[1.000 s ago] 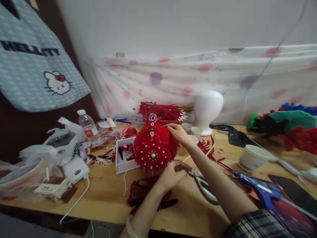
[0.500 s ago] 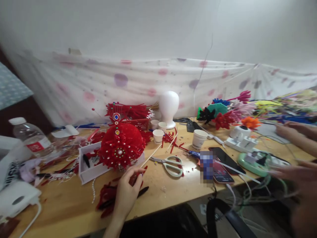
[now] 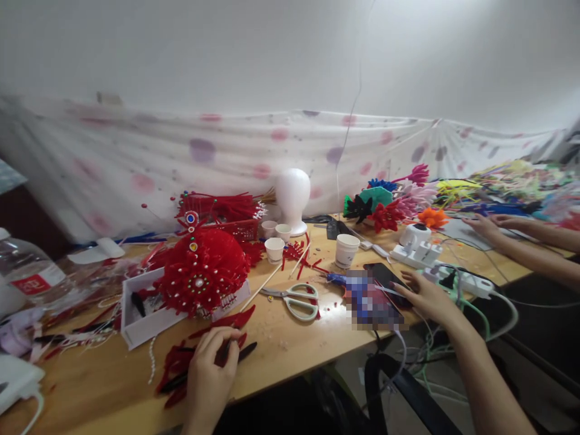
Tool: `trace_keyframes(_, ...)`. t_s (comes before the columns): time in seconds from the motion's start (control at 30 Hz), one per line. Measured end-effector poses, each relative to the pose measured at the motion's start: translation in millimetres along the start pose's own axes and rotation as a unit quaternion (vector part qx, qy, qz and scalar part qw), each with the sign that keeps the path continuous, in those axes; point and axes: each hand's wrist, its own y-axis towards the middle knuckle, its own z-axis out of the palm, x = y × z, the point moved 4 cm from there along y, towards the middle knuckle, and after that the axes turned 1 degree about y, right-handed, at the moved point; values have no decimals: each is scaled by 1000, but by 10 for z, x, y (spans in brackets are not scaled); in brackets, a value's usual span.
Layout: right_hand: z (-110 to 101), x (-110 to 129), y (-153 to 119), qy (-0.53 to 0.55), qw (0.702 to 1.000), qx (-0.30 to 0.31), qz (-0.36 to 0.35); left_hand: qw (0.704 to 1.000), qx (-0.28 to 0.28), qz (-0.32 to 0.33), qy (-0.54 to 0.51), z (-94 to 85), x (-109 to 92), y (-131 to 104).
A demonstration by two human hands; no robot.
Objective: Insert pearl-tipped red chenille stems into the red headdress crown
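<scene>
My left hand (image 3: 212,362) is closed in a pinch near the table's front edge, with a dark red petal-like piece partly hidden in its fingers. Red petal-shaped pieces (image 3: 174,365) and a slim black tool (image 3: 247,351) lie around and under it. My right hand (image 3: 430,296) reaches in from the right, fingers apart, over a black phone (image 3: 385,279). Close to its fingertips is a white stick (image 3: 383,288) at the back of a blue glue gun (image 3: 339,278), which is partly blurred out. Scissors (image 3: 301,302) lie between my hands.
A red beaded headpiece (image 3: 203,266) rests over a white box (image 3: 136,329). Behind stand paper cups (image 3: 347,249) and a white foam head (image 3: 293,199). Power strips (image 3: 471,283) with cables sit right. Another person's hands (image 3: 487,229) are at the far right.
My right hand has come in leftward from the right edge to the glue gun and phone. My left hand has drawn lower and nearer to the red pieces. The view has swung right.
</scene>
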Motion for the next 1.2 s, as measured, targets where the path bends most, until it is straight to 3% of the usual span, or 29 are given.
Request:
trace_keyframes(0.13,-138,336,-198,-49,998,28,-7,1000,-19,-3,0,25,77,-46)
trace_keyframes(0.27,98,845,-595,-116,979,168,8,1000,-13,-5,1,36,103,-66)
trace_keyframes(0.43,321,1237,-727,-184,968,162,63,1000,-13,-5,-2,10,36,-39)
trace_keyframes(0.63,404,1587,-797,-117,977,176,0,1000,-11,5,6,13,50,-43)
trace_keyframes(0.7,299,1481,-739,-54,987,151,-12,1000,-5,15,15,11,62,-42)
trace_keyframes(0.77,105,1177,-576,-22,997,73,17,999,2,25,23,7,59,-31)
trace_keyframes(0.83,-63,769,-358,-99,993,12,64,999,1,29,24,-1,45,-16)
trace_keyframes(0.9,-111,416,-146,-125,989,10,72,999,-7,28,21,-9,31,-6)
trace_keyframes(1.03,75,40,75,-150,986,52,53,999,-4,34,21,7,42,-19)
trace_keyframes(1.2,321,-25,109,-157,985,49,47,998,1,50,36,31,102,-41)
